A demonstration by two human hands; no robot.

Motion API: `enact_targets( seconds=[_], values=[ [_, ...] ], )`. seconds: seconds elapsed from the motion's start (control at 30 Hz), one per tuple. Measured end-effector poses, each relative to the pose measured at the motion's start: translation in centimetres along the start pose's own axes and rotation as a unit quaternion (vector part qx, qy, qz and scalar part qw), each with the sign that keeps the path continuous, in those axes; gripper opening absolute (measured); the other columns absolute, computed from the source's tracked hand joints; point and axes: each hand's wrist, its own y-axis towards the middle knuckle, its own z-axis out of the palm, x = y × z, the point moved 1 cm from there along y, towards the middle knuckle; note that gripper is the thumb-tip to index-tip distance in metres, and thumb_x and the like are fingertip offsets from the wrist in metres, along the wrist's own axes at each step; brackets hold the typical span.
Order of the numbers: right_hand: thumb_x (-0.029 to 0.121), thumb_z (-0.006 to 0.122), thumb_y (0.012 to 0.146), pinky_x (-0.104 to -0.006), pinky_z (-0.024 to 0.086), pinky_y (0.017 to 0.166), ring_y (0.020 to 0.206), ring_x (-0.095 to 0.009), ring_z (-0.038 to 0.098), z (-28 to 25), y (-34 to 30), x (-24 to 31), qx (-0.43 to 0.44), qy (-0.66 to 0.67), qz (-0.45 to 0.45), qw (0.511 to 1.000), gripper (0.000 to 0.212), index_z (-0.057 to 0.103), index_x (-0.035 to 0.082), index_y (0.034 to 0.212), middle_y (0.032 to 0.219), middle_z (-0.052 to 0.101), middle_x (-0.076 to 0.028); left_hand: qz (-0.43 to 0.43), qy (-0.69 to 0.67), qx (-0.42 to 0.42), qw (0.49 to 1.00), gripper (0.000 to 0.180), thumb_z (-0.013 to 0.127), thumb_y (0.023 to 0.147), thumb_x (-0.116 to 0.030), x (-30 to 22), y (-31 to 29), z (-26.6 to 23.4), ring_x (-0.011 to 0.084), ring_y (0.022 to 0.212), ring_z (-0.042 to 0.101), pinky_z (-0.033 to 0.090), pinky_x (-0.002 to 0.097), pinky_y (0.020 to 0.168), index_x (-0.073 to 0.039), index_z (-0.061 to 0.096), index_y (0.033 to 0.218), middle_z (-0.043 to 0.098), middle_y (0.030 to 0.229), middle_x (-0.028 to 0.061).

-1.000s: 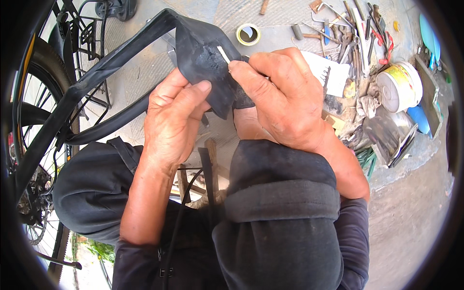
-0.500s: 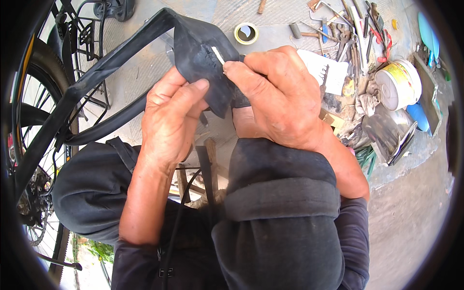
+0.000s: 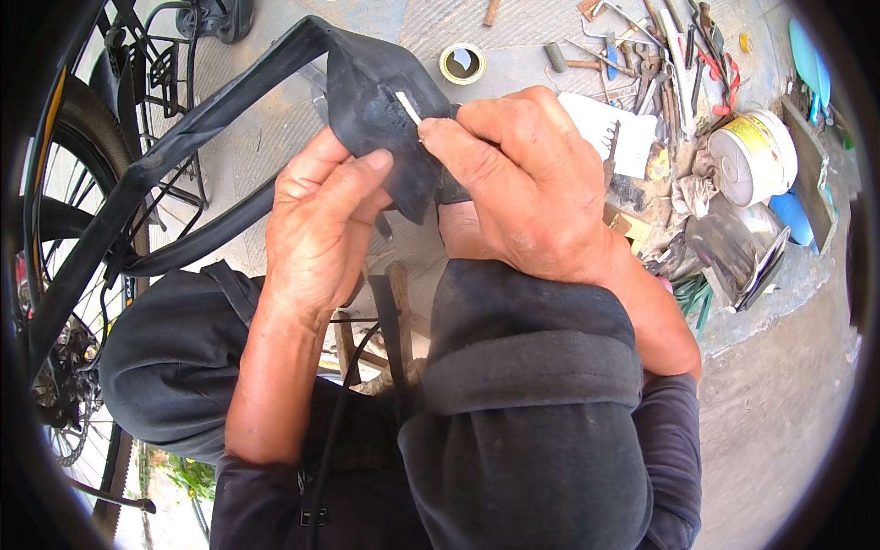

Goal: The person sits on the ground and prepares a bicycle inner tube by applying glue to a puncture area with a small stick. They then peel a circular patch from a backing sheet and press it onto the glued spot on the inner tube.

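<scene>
A black rubber inner tube (image 3: 229, 92) loops from the bicycle on the left to a wide flattened stretch in front of me. My left hand (image 3: 325, 211) grips the lower edge of that stretch, thumb on top and fingers behind. Between thumb and forefinger, my right hand (image 3: 527, 179) pinches a thin whitish stick (image 3: 407, 105). The stick's far end lies against the rubber, on a darker, wet-looking patch (image 3: 390, 115). Just beyond the right hand stands an open round tin (image 3: 463, 64) with dark contents.
On the left is a bicycle wheel (image 3: 87, 174). Several hand tools (image 3: 655, 73) lie at the far right, near a white paper sheet (image 3: 632, 142) and a white tub (image 3: 753, 158). A wooden-handled hammer (image 3: 582, 64) rests beside the tin. My knees (image 3: 536, 376) are below the hands.
The stick and my right hand have shifted slightly left and up across the rubber. My left hand keeps its hold almost unmoved.
</scene>
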Motion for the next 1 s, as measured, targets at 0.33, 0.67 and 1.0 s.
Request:
enact_targets(
  seconds=[0.33, 0.67, 1.0],
  values=[
    [0.008, 0.071, 0.064, -0.0320, 0.050, 0.058, 0.074, -0.024, 0.057, 0.0, -0.4, 0.3, 0.006, 0.014, 0.013, 1.000, 0.039, 0.068, -0.001, 0.102, 0.093, 0.060, -0.009, 0.003, 0.000, 0.000, 1.000, 0.029, 0.052, 0.096, -0.001, -0.3, 0.2, 0.0, 0.0177, 0.103, 0.066, 0.053, 0.0333, 0.093, 0.004, 0.061, 0.123, 0.069, 0.115, 0.0114],
    [0.008, 0.070, 0.064, -0.0306, 0.049, 0.059, 0.074, -0.023, 0.056, 1.3, 0.5, 0.2, -0.018, 0.030, -0.012, 0.999, 0.036, 0.067, 0.000, 0.100, 0.093, 0.058, -0.008, -0.006, -0.005, 0.020, 1.000, 0.031, 0.053, 0.096, -0.002, -0.2, 0.0, -0.2, 0.0180, 0.109, 0.064, 0.051, 0.0346, 0.096, 0.004, 0.058, 0.126, 0.066, 0.121, 0.0126],
    [0.008, 0.070, 0.062, -0.0311, 0.051, 0.060, 0.075, -0.024, 0.058, 0.9, -0.9, 0.2, 0.000, 0.018, -0.039, 0.999, 0.041, 0.067, -0.003, 0.101, 0.093, 0.059, -0.010, -0.014, -0.011, -0.008, 1.000, 0.028, 0.052, 0.097, 0.000, -0.1, 0.2, 0.2, 0.0151, 0.101, 0.066, 0.053, 0.0308, 0.091, 0.003, 0.062, 0.123, 0.069, 0.113, 0.0094]
  ],
)
